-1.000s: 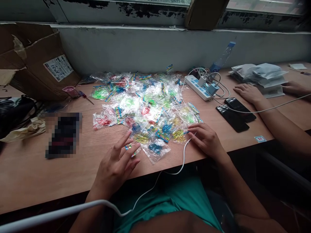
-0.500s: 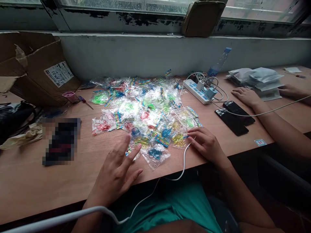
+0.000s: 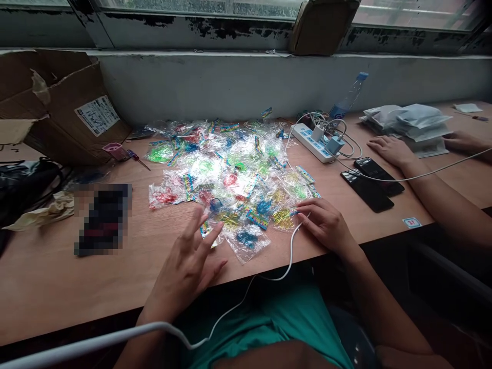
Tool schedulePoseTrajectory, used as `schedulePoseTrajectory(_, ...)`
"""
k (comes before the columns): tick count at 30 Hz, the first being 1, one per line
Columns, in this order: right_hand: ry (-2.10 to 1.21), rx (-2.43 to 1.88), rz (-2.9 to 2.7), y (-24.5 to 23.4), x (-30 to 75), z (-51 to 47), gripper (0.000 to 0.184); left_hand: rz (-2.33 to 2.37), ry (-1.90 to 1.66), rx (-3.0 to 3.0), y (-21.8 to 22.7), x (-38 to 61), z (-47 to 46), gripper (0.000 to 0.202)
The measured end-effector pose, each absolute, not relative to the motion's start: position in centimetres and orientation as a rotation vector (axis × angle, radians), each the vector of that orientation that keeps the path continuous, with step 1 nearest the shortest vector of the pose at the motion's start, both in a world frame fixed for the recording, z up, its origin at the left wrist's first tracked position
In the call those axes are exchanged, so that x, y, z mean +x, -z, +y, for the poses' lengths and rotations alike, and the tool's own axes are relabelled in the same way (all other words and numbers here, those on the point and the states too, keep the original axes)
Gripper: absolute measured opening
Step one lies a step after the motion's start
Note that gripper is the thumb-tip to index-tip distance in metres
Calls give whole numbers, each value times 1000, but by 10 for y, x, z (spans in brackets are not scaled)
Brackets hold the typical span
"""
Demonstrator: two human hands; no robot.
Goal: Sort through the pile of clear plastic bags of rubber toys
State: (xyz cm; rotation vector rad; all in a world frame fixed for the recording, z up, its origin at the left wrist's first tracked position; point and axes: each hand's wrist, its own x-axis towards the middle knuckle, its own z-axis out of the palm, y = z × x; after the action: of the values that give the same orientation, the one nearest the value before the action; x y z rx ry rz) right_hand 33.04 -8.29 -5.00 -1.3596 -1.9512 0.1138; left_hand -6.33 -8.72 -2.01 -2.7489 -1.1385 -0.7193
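Observation:
A heap of small clear plastic packets (image 3: 234, 169) with coloured pieces inside covers the middle of the wooden table (image 3: 57, 277). My left hand (image 3: 184, 269) hovers at the heap's near edge, fingers spread, with the fingertips over a small packet (image 3: 207, 231). It holds nothing. My right hand (image 3: 326, 223) rests on the table at the heap's right edge, fingers curled loosely against a yellow packet (image 3: 283, 219) and a white cable (image 3: 291, 251). A blue-filled packet (image 3: 247, 240) lies between my hands.
A torn cardboard box (image 3: 57, 110) stands at the back left. A white power strip (image 3: 317, 143) with chargers, two dark phones (image 3: 371, 182) and another person's hand (image 3: 392, 149) are on the right, beside a stack of grey bags (image 3: 411, 123). A blurred dark object (image 3: 103, 218) lies at left.
My left hand has shifted slightly over the near packets, fingers still spread. My right hand stays at the heap's right edge. The view tilted a little.

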Motion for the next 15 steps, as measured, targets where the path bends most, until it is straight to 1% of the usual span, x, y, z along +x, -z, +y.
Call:
schedulePoseTrajectory(3, -111, -1364, -1946, 50, 330, -83, 11, -1121, 792, -2693, 19, -64, -88, 72)
schedulePoseTrajectory(7, -103, -1361, -1944, 50, 330, -83, 11, -966, 637, -2809, 17, -65, -88, 73)
schedulePoseTrajectory(11, -103, -1362, -1947, 51, 330, -83, 11, -1037, 843, -2653, 16, -67, -91, 83)
schedulePoseTrajectory(13, -105, -1361, -1946, 52, 330, -83, 11, -1028, 849, -2652, 16, -67, -92, 80)
schedulePoseTrajectory(15, -103, -1354, -1945, 52, 331, -83, 11, -953, 753, -2735, 15, -66, -91, 74)
